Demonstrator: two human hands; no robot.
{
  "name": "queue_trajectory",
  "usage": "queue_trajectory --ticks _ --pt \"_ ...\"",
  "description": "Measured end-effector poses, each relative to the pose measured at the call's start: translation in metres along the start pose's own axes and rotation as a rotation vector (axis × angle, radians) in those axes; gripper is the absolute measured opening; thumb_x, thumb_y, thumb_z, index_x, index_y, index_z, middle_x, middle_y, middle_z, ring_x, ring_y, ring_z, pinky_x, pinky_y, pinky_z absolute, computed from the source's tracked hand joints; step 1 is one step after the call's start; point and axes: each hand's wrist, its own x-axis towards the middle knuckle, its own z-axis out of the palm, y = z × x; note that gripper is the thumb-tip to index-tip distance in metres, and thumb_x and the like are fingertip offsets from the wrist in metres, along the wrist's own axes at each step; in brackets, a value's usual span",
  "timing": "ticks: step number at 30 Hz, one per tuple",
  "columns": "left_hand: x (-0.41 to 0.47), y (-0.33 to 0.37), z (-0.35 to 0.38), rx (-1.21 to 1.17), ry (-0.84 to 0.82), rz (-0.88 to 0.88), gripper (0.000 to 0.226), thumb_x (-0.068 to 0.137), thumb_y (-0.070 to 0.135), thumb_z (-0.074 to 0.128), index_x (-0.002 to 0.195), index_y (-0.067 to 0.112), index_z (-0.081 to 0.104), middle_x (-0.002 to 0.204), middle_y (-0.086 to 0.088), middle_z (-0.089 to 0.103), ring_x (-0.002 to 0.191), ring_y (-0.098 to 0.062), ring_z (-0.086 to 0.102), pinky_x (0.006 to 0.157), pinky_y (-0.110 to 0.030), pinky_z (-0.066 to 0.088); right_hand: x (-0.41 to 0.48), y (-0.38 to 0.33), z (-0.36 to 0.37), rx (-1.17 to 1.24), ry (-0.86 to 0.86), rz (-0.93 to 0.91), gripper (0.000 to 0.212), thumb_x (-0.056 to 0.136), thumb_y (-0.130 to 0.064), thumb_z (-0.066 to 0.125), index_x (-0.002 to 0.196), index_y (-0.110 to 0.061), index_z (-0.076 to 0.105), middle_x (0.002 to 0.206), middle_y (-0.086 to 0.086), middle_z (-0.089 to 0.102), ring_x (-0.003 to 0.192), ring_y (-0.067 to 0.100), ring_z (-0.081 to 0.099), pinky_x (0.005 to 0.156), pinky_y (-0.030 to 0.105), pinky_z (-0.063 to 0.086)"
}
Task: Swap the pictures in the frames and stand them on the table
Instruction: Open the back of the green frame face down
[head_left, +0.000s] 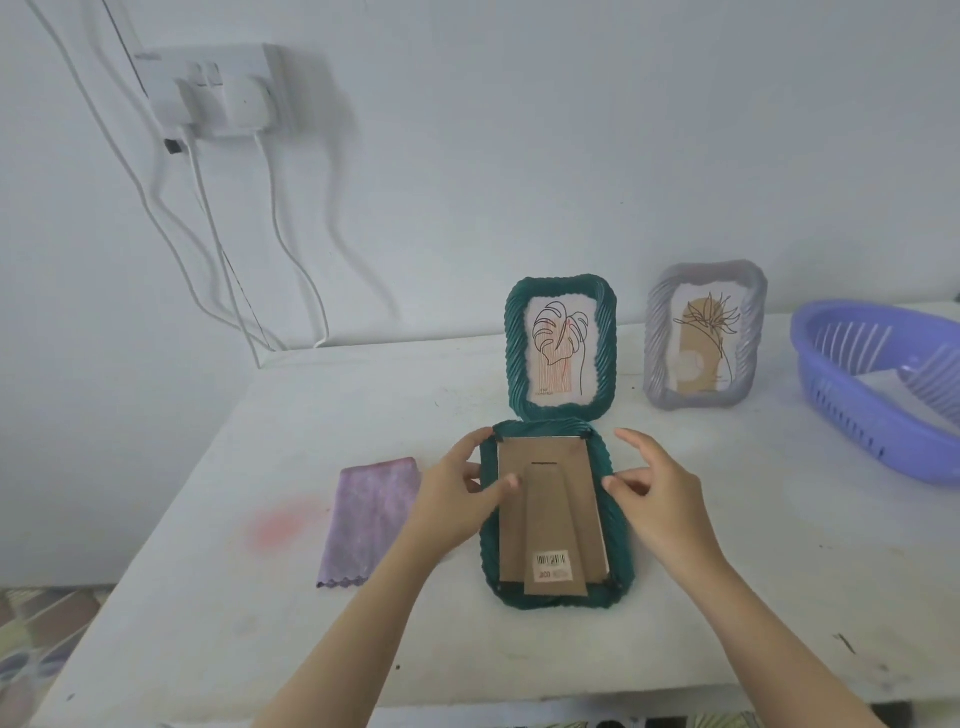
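We see the flat frame (489, 556) face down on the tabletop (363, 405), cardboard back up. Our left grip (452, 499) clamps its left rim, thumb on the backing. Our right grip (660, 499) is apart, thumb touching the right rim. Just behind, a green frame (514, 353) and a grey frame (655, 353) stand upright.

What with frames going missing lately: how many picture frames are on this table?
3. The face-down green frame lies at the front; the standing green frame is right behind it; the grey frame stands further right, near the purple basket. None appears hidden.
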Motion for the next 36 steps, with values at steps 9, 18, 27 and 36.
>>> queue_trajectory --ticks 9,18,27,36 --pt "-0.014 -0.011 0.023 0.435 0.051 0.097 0.086 0.078 0.052 0.063 0.146 0.027 0.016 0.092 0.010 0.046 0.108 -0.018 0.041 0.080 -0.027 0.038 0.001 0.018 0.002 -0.098 0.042 -0.062 0.048 0.082 -0.010 0.067 0.127 -0.019 0.053 0.080 0.000 0.072 0.072 0.006 0.060 0.069 0.006 0.036" --pt "-0.022 -0.023 0.024 0.541 0.036 0.242 0.086 0.074 0.068 0.044 0.146 0.028 0.019 0.152 0.009 0.025 0.139 -0.013 0.018 0.112 -0.026 0.015 -0.002 0.025 -0.001 -0.186 -0.132 -0.160 0.070 0.078 -0.038 0.069 0.139 -0.024 0.036 0.119 -0.011 0.051 0.108 0.006 0.047 0.092 0.021 0.034" --pt "-0.019 -0.027 0.016 0.618 -0.179 0.192 0.111 0.067 0.076 0.054 0.148 0.024 -0.003 0.156 0.010 -0.007 0.142 -0.009 -0.012 0.111 -0.024 -0.012 0.006 0.028 -0.006 -0.244 -0.490 -0.211 0.115 0.050 -0.073 0.071 0.139 -0.054 0.000 0.155 -0.017 0.009 0.143 0.007 0.004 0.118 0.040 0.010" --pt "-0.013 -0.021 0.012 0.610 -0.238 0.131 0.116 0.062 0.072 0.063 0.148 0.023 0.002 0.156 0.012 -0.003 0.143 -0.010 -0.004 0.116 -0.030 0.003 0.015 0.030 -0.003 -0.305 -0.457 -0.210 0.111 0.054 -0.072 0.067 0.145 -0.035 0.015 0.156 -0.008 0.012 0.143 0.008 0.005 0.117 0.036 0.004"
